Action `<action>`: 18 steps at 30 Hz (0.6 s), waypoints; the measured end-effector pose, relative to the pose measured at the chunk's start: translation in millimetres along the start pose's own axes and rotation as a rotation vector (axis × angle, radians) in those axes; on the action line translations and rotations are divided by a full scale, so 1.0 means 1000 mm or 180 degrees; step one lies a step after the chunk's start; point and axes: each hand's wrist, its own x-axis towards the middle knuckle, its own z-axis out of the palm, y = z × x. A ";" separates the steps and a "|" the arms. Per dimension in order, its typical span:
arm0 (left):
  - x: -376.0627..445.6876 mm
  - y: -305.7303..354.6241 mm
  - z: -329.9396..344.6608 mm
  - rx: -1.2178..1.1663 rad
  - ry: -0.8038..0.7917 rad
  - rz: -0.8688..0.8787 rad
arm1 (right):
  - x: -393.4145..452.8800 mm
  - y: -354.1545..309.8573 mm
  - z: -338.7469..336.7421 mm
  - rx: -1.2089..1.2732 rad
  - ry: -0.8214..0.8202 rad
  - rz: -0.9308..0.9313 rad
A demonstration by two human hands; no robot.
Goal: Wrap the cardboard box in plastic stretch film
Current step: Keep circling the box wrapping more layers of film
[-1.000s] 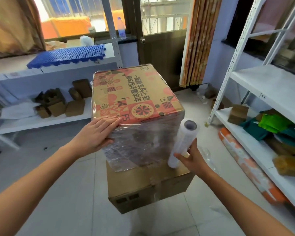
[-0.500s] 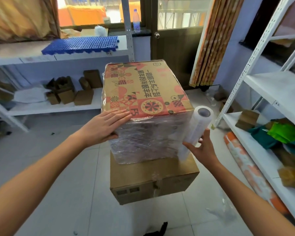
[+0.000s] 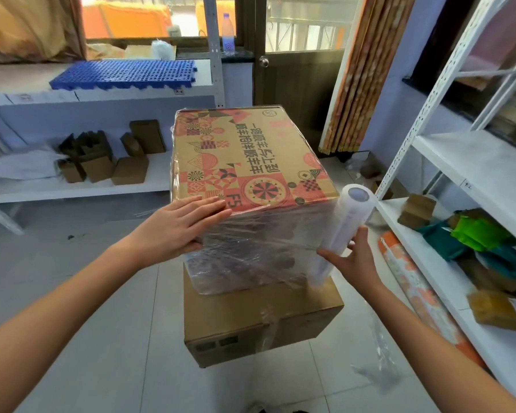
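Observation:
A printed cardboard box with red patterns on its top stands on a plain brown box. Clear stretch film covers the printed box's sides. My left hand lies flat with straight fingers on its near left top corner. My right hand holds the white roll of stretch film upright at the box's near right corner, fingers spread behind the roll. A band of film runs from the roll onto the box's front face.
White metal shelving with packing goods stands close on the right. A low white shelf with small cartons runs along the left wall, a blue plastic mat above it. A door is behind the box. A rolled orange-patterned bundle lies on the floor.
My right hand has carried the roll rightward and up to the box's near right corner, drawing film across the front. My left hand stays on the near left corner.

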 end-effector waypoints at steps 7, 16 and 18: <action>0.002 0.005 0.001 0.0136 0.0027 -0.0027 | 0.012 -0.001 -0.005 -0.0004 -0.0210 0.0238; 0.010 0.094 0.037 0.0931 0.0207 0.0887 | 0.014 -0.009 -0.014 -0.0192 -0.0418 -0.0206; 0.008 0.102 0.063 0.1392 -0.0470 0.1262 | 0.014 -0.011 -0.016 -0.0214 -0.0429 -0.0286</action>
